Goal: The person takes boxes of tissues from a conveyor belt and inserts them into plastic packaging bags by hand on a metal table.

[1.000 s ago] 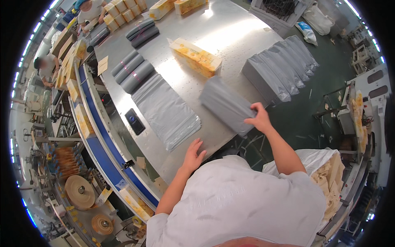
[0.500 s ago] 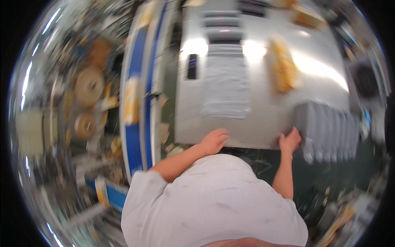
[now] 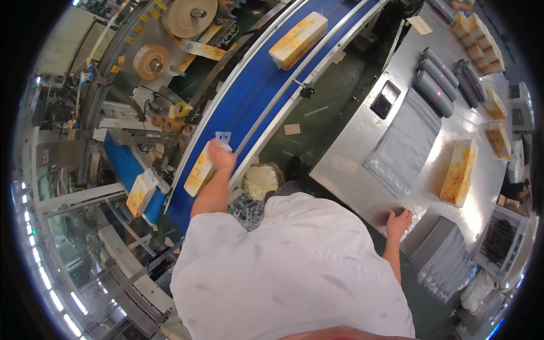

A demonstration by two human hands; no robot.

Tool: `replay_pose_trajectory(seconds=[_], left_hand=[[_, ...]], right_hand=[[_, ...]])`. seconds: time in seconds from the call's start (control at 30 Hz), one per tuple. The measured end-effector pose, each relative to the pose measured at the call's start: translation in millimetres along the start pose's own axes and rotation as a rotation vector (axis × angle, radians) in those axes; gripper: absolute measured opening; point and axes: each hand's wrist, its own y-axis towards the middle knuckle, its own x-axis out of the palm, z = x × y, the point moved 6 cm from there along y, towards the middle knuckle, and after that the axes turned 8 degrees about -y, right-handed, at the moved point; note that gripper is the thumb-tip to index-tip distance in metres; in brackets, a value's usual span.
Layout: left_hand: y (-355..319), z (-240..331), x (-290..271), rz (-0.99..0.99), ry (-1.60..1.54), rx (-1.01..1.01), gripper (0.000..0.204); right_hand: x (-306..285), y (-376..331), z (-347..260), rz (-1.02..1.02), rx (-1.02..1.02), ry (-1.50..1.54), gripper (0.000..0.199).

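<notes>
My left hand [image 3: 222, 157] reaches over the blue conveyor belt [image 3: 245, 107], at the upper end of a long white box with a yellow-orange pattern [image 3: 198, 171]. Its fingers are blurred, so whether they grip the box is unclear. My right hand [image 3: 399, 224] rests at the near edge of the metal table [image 3: 348, 158], fingers apart and holding nothing. Ahead of it a stack of flat grey plastic bags [image 3: 401, 148] lies on the table. Another patterned box [image 3: 459, 173] stands further right.
Higher up the belt lies another patterned box [image 3: 298, 41]. Dark grey rolls [image 3: 435, 85] and a phone [image 3: 386, 100] lie on the table. A grey folded stack [image 3: 442, 255] hangs over its near edge. An open sack [image 3: 262, 180] stands between belt and table. Machinery with reels [image 3: 151, 61] fills the left.
My view has swung left toward the conveyor. My left hand has gone from the table's near edge out to the box on the belt. My right hand remains by the table edge.
</notes>
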Motion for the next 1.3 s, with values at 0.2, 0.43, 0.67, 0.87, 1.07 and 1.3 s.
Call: replay_pose_trajectory(seconds=[0.2, 0.43, 0.67, 0.87, 1.07, 1.3], left_hand=[[35, -73, 1, -0.366, 0.28, -0.113, 0.086], [102, 83, -6, -0.153, -0.076, 0.352, 0.098], [22, 380, -55, -0.556, -0.978, 0.577, 0.089], [-257, 462, 66, -1.173, -0.937, 0.482, 0.064], [-280, 524, 110, -1.064, -1.127, 0.513, 0.079], [-254, 540, 111, -1.118, -1.109, 0.499, 0.079]], right_hand=[[9, 2, 1, -0.12, 0.046, 0.023, 0.068], [-18, 4, -12, 0.176, 0.077, 0.328, 0.051], [-71, 9, -100, 0.08, -0.12, 0.745, 0.048], [-72, 23, -108, -0.032, -0.039, 1.295, 0.064], [-52, 17, -49, -0.199, -0.004, 1.096, 0.052], [-61, 94, -29, 0.174, -0.545, 0.312, 0.045]])
